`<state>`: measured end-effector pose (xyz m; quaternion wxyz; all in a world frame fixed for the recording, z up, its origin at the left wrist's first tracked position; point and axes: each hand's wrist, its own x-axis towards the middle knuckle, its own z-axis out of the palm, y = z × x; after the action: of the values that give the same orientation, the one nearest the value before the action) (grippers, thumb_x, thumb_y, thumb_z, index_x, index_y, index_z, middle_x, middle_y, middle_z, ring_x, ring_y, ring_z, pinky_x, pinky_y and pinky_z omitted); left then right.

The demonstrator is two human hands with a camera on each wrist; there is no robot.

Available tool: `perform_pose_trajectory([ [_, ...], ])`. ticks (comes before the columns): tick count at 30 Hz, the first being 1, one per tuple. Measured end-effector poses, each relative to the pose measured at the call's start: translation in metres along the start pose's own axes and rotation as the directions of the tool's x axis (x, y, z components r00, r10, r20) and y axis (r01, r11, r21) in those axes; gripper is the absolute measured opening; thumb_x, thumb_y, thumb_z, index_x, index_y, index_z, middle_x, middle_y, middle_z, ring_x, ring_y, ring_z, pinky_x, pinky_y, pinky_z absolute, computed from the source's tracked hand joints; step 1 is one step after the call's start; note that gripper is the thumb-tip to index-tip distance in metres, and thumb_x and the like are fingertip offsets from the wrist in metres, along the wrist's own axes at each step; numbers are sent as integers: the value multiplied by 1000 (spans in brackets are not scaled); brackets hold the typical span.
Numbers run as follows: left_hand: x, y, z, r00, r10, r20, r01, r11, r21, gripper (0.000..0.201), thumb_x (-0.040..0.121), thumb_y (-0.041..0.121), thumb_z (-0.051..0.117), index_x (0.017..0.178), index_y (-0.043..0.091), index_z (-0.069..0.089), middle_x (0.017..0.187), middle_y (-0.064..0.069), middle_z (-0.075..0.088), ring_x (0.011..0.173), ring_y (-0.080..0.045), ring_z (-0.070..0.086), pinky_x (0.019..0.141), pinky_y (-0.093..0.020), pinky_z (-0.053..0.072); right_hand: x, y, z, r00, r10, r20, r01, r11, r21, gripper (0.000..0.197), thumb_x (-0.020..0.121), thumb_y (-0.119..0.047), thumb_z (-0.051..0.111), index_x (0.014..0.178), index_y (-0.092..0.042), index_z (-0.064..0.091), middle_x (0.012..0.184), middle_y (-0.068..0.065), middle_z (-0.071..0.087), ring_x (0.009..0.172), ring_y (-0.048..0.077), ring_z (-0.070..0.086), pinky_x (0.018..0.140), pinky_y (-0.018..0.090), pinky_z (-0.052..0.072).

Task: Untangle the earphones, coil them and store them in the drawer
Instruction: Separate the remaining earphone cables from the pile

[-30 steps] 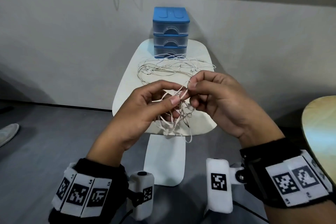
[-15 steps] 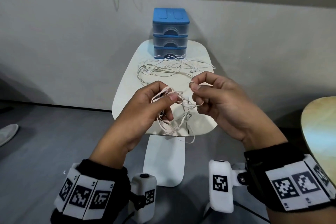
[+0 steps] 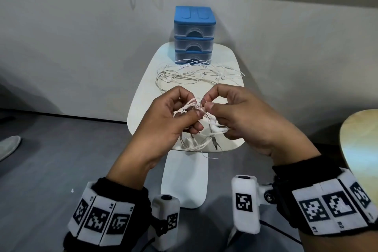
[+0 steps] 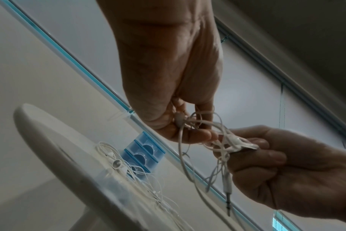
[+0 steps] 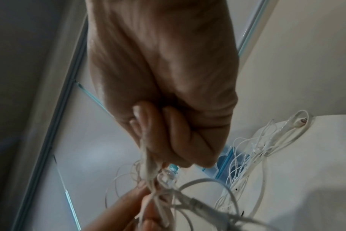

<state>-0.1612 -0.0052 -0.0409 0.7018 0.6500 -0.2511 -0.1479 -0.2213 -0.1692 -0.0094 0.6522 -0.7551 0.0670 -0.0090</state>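
A tangle of white earphones (image 3: 201, 127) hangs between both hands above the near edge of the small white table (image 3: 143, 96). My left hand (image 3: 173, 116) pinches cable loops (image 4: 199, 123) between thumb and fingers. Close beside it, my right hand (image 3: 231, 114) pinches the same knot (image 5: 150, 168) and also holds an earbud. The jack plug (image 4: 227, 197) dangles below the hands. More white earphone cable (image 3: 196, 75) lies spread on the table in front of the blue three-drawer unit (image 3: 194, 35), whose drawers are all closed.
The drawer unit stands at the table's far edge against a pale wall. A round wooden tabletop (image 3: 364, 145) juts in at the right. Grey floor lies around the table, with a shoe (image 3: 8, 145) at the far left.
Both hands have shifted slightly and come closer together again on the knot, after drawing a little apart half a second ago. The cable on the table has not moved.
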Motion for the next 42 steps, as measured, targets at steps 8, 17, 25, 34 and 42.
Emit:
perform_pose_trajectory([
  [8, 1, -1, -2, 1000, -13, -23, 12, 1000, -27, 30, 82, -5, 76, 98, 16, 62, 80, 3, 69, 73, -20, 72, 66, -25, 56, 3, 2, -1, 983, -175, -56, 175, 985, -10, 35, 84, 15, 64, 106, -12, 57, 55, -1, 52, 56, 17, 56, 59, 28, 45],
  [17, 2, -3, -8, 988, -51, -147, 40, 996, -81, 23, 86, -8, 72, 98, 10, 63, 94, -17, 64, 75, -23, 76, 72, -26, 60, -5, -4, -11, 998, -50, -26, 56, 928, 369, 32, 81, 15, 42, 93, -14, 51, 51, -3, 27, 39, 6, 16, 44, 19, 13],
  [25, 4, -1, -10, 977, -32, -211, 1, 989, -148, 23, 86, -10, 71, 96, 9, 63, 89, -17, 62, 74, -23, 75, 69, -24, 58, -3, 14, -26, 984, -119, -134, 73, 949, -308, 18, 80, -20, 84, 87, -12, 69, 55, -2, 43, 46, 9, 31, 49, 24, 25],
  [34, 4, 2, -5, 982, -51, -183, 16, 983, -185, 22, 85, -7, 72, 98, 7, 63, 88, -14, 72, 75, -20, 74, 68, -24, 57, -6, 4, -20, 981, -110, 161, 157, 934, -322, 11, 89, -19, 77, 83, -10, 79, 61, 3, 60, 59, 12, 41, 57, 24, 32],
  [42, 6, 2, -14, 971, -67, -229, 28, 986, -167, 14, 91, -6, 67, 96, 7, 64, 80, -11, 73, 70, -19, 71, 66, -24, 58, -12, 8, -32, 977, -138, 163, 187, 922, -340, 26, 79, -24, 61, 58, -9, 63, 65, 1, 57, 66, 6, 50, 71, 23, 35],
])
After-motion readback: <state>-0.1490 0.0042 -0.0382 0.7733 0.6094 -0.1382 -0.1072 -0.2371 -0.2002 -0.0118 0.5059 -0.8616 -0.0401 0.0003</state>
